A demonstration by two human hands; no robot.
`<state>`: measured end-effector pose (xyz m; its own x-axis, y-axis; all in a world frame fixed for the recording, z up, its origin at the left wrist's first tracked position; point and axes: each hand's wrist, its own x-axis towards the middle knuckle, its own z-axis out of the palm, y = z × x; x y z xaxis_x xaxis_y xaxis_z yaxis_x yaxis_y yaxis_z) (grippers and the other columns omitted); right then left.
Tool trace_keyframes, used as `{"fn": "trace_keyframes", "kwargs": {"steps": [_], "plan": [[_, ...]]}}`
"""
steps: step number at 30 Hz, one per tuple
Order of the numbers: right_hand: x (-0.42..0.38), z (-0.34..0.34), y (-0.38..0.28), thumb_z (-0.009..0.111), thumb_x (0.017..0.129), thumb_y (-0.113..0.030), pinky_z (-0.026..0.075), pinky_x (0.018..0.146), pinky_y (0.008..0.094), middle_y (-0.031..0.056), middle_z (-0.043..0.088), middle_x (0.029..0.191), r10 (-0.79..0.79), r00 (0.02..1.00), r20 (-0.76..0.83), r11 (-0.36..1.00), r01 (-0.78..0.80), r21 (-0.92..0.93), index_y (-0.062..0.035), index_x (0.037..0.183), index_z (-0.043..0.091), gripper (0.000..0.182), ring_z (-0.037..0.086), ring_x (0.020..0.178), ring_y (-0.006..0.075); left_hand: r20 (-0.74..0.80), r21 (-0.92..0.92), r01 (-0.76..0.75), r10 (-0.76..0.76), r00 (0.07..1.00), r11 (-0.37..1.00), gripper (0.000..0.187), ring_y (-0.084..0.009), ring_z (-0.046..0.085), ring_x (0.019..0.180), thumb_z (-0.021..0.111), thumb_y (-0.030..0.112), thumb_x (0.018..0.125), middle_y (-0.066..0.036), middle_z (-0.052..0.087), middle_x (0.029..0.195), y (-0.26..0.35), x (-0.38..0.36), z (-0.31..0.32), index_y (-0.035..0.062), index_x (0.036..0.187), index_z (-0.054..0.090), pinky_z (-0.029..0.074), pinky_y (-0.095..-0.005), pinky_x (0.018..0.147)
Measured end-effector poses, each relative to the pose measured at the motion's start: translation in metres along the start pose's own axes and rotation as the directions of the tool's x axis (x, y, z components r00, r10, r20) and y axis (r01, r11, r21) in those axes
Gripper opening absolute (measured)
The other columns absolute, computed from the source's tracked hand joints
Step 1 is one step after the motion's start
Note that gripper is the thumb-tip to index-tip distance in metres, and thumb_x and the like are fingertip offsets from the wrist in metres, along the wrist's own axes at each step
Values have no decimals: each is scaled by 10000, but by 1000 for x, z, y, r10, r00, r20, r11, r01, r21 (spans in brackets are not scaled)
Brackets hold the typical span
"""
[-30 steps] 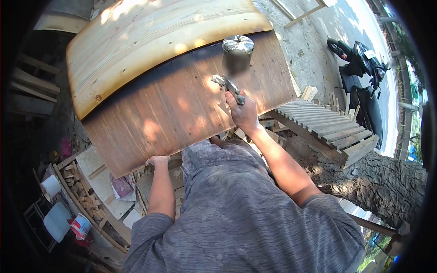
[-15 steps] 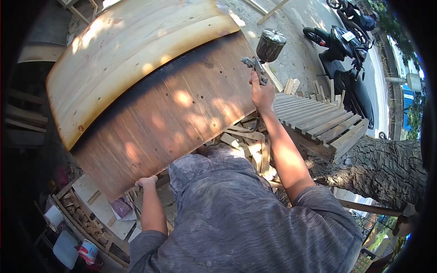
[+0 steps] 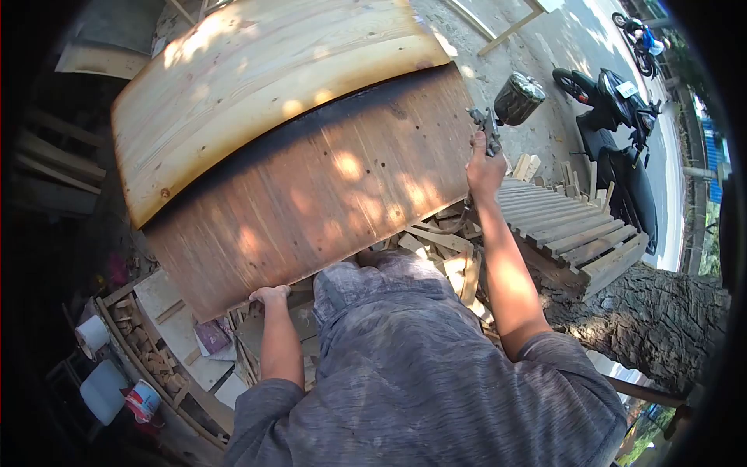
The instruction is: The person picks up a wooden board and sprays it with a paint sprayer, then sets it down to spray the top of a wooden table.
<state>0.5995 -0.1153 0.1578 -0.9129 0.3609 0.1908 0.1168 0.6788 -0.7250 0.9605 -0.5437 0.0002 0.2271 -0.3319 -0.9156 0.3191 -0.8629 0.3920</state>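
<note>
My right hand (image 3: 485,173) is closed around a metal spray gun (image 3: 490,134), which has a dark, stained paint cup (image 3: 520,100) on its far side. The gun is at the right end of a wide brown wooden board (image 3: 311,202). At the board's near edge, my left hand (image 3: 270,294) grips the lower left part; some of its fingers are hidden. Above the brown board lies a pale wooden panel (image 3: 280,74) with a curved, darkened edge. A black band of finish runs along the line where the two meet.
A slatted wooden piece (image 3: 572,226) stands at right beside a tree trunk (image 3: 646,311). Wood offcuts (image 3: 459,265) lie under the board's near edge. A parked motorcycle (image 3: 618,132) is beyond. A paint bucket (image 3: 142,401) and a crate of scraps (image 3: 144,335) sit lower left.
The whole scene has shifted right and slightly down at right, up at lower left, as the head turned. The spray gun and cup have tilted further right. Both hands keep their hold.
</note>
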Motion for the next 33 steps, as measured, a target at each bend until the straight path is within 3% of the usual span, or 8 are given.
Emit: {"fn": "trace_keyframes", "kwargs": {"steps": [2,3,13,15,18,21,24,33], "plan": [[-42,5,-41,653,1031,-468,452,522,309,49,680,738,37,992,122,986,-56,158,-3,931,709,479,573,518,123,-4,-24,-24,24,1000,999,875,-316,263,1571,58,747,1011,-27,317,1701,3,14,-6,201,1644,317,172,-593,1269],[-64,7,-55,646,1035,-449,519,727,363,93,721,809,18,978,210,974,-65,218,-2,971,717,456,674,759,190,-9,-25,-26,25,1000,999,880,-315,263,1571,47,749,1009,-28,321,1700,3,16,-6,204,1642,323,170,-595,1269],[-273,87,-196,672,1028,-424,511,675,360,85,676,753,-99,697,710,973,-83,217,-4,1088,715,427,651,710,192,133,-241,35,-3,991,970,872,-290,355,1534,45,727,1028,-46,369,1672,13,-3,-2,176,1629,355,204,-549,1284],[-309,109,-221,678,1023,-410,512,657,382,124,681,755,-232,675,700,955,22,296,-12,1093,716,406,667,688,253,117,-272,50,-18,993,961,865,-287,341,1541,57,729,1031,-45,366,1674,19,7,-2,180,1629,355,185,-552,1286],[-356,144,-249,649,1030,-472,495,637,356,115,663,702,-361,626,691,923,134,360,25,946,708,507,610,653,178,146,-307,70,-26,989,949,883,-289,282,1567,35,746,1019,-52,355,1681,26,32,-9,194,1640,334,130,-563,1288],[-395,159,-297,655,1032,-446,493,639,370,123,658,716,-395,555,732,899,69,432,29,978,693,480,603,654,195,131,-255,137,-106,986,957,901,-292,258,1576,28,759,1011,-61,329,1692,52,10,-10,183,1663,263,121,-560,1288],[-427,181,-327,660,1023,-373,528,698,452,219,702,844,-459,479,748,865,48,500,2,1157,692,398,694,794,415,172,-234,167,-128,977,958,906,-291,220,1589,29,763,1008,-64,247,1725,70,-8,-11,175,1681,176,118,-552,1289],[-472,206,-417,646,1029,-372,512,732,501,266,656,812,-535,426,729,826,83,558,26,950,634,406,664,821,474,185,-287,206,-157,970,935,919,-295,222,1588,54,778,1000,-66,255,1722,70,14,-17,174,1676,198,126,-548,1288]]}}
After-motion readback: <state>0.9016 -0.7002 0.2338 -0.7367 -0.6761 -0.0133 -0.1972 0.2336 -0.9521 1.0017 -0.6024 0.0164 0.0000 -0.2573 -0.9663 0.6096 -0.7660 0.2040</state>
